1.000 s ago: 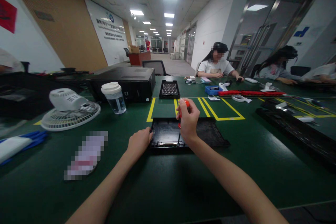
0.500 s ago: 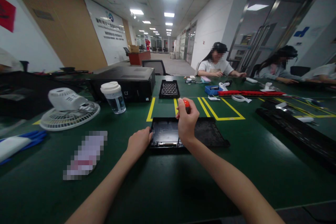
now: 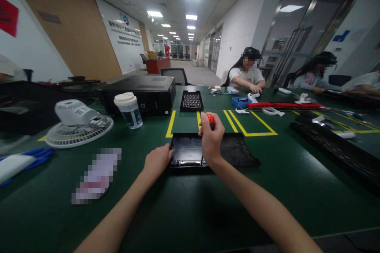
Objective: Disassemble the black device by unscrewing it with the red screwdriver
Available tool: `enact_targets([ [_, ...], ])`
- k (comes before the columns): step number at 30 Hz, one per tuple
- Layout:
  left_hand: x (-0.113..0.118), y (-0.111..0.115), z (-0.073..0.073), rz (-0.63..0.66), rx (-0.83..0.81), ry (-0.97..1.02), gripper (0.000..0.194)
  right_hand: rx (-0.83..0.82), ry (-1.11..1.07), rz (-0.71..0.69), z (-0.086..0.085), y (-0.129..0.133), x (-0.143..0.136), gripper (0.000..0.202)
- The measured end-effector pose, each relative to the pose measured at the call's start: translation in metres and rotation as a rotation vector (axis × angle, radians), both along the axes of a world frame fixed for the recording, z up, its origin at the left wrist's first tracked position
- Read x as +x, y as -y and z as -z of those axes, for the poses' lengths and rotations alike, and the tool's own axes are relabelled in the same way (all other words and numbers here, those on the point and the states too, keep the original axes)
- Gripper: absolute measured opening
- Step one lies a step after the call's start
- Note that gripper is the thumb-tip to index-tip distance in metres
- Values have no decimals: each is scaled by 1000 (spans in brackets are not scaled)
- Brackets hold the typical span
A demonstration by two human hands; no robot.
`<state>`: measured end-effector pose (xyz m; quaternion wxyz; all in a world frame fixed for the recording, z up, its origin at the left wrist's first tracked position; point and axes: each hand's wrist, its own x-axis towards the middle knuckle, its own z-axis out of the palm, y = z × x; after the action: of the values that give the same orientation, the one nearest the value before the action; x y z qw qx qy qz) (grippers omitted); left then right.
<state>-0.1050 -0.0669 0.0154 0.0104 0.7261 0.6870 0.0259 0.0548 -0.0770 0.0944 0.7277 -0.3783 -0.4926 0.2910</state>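
A shallow black plastic panel with raised edges [image 3: 187, 148] lies on the green table in front of me. My left hand [image 3: 158, 158] grips its left edge, thumb on top and fingers curled around the side. In my right hand [image 3: 213, 138] is a screwdriver with a red and black handle [image 3: 210, 119], held upright over the panel. Its thin shaft points down to the panel's near edge, beside a small metallic strip [image 3: 190, 163]. Where the tip meets the panel is too small to make out.
Beyond the panel stands a black tray of small parts [image 3: 191, 101]. To the left are a lidded cup [image 3: 129, 110], a white fan [image 3: 78, 123], a black case [image 3: 139, 95] and blue gloves [image 3: 37, 156]. A long black frame [image 3: 332, 154] lies right. A co-worker [image 3: 247, 73] sits across.
My hands, the screwdriver and the panel stay almost in place. Across the table, the co-worker has drawn both hands together and leans a little to the right.
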Motion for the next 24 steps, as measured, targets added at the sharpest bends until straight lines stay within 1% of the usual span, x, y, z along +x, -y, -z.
enact_targets([
  [3,0,1,0,3,-4,7,32,16,-47,-26,-1,0,2,21],
  [7,-1,0,0,15,13,11,32,0,-110,-117,0,-1,6,22],
  [9,-1,1,0,22,16,13,31,-8,-167,-192,1,-4,11,27],
  [12,0,2,-2,22,5,14,30,-11,-229,-344,3,-9,18,37],
  [16,1,3,-4,18,-4,11,31,-23,-217,-567,1,-16,30,32],
  [21,2,3,-6,3,-41,24,31,-85,-115,-855,-3,-27,46,29],
  [24,2,3,-6,6,-30,21,31,-79,-52,-1024,-4,-35,55,28],
])
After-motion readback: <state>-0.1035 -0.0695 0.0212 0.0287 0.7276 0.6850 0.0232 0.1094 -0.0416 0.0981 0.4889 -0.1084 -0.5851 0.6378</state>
